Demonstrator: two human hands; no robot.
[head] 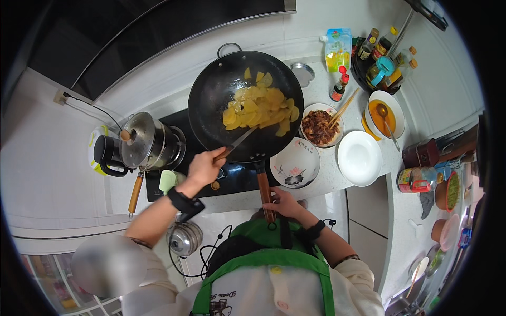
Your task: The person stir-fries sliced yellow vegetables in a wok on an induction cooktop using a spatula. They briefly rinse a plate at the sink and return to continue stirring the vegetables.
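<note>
A black wok (213,94) stands on the stove, with sliced potatoes (257,106) heaped in its middle and right side. My left hand (205,166) is closed on the wooden handle of a metal spatula (243,138), whose blade end meets the lower edge of the slices. At the wok's near side my right hand (284,202) grips its wooden handle (264,185). Right of the wok are a flower-patterned bowl (294,162), a bowl of dark cooked meat (320,126) with chopsticks (346,106) in it, and a white plate (359,158).
A lidded pot (138,138) with a wooden handle is left of the wok, beside a black-handled jug (108,154). Sauce bottles (381,47) crowd the back right corner. A bowl of orange liquid (385,114) holds a spoon. The range hood (178,27) hangs over the back.
</note>
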